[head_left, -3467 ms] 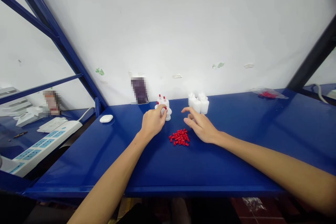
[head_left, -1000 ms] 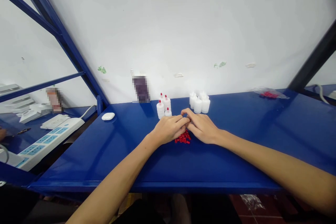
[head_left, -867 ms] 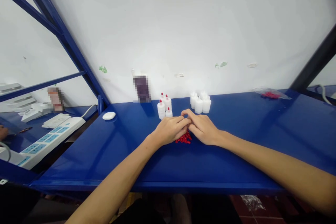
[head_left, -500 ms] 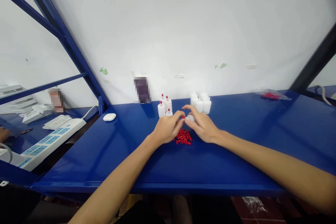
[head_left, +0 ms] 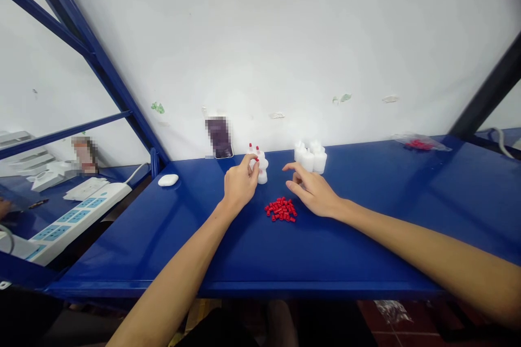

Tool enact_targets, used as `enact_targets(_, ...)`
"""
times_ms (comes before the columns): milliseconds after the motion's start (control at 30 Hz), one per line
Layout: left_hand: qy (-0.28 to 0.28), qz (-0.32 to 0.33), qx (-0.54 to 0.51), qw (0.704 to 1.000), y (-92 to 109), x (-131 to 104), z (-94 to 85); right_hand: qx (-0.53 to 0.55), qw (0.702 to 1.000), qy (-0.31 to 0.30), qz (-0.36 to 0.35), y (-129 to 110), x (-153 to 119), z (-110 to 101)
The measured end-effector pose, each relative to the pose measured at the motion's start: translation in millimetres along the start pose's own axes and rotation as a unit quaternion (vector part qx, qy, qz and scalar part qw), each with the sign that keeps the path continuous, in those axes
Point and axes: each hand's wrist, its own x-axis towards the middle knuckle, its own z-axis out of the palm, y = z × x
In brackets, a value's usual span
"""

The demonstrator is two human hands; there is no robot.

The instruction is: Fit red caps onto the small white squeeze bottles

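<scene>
No lettering, brand or number can be read on the white bottles (head_left: 308, 161) behind the pile of red caps (head_left: 281, 210). Behind and left of that pile, the phone (head_left: 220, 138) shows a pixelated screen; the power strip (head_left: 79, 222), far left of the pile, bears no legible marking.

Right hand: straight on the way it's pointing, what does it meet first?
Probably the red-capped white bottles by the left hand; the right hand points leftward toward them. Depth is unclear from this one view, so it might pass in front.
</scene>
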Motion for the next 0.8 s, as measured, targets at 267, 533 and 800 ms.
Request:
enact_targets(267, -0.041, 0.013, 0.102, 0.994, -4.6, -0.8, 1.2, 0.002, 1.000, -0.010, 0.003, -1.0, 0.2, -0.7)
enact_targets(533, -0.027, 0.051, 0.058, 0.997, -4.9, -1.4, 1.2, 0.004, 1.000, -0.014, -0.004, 2.1, 1.2, 1.3)
enact_targets(800, -0.274, 0.192, -0.051, 0.941, 6.8, -5.2, -4.1, 0.087, 0.994, -0.041, -0.045, 8.2, 0.9, 1.2)
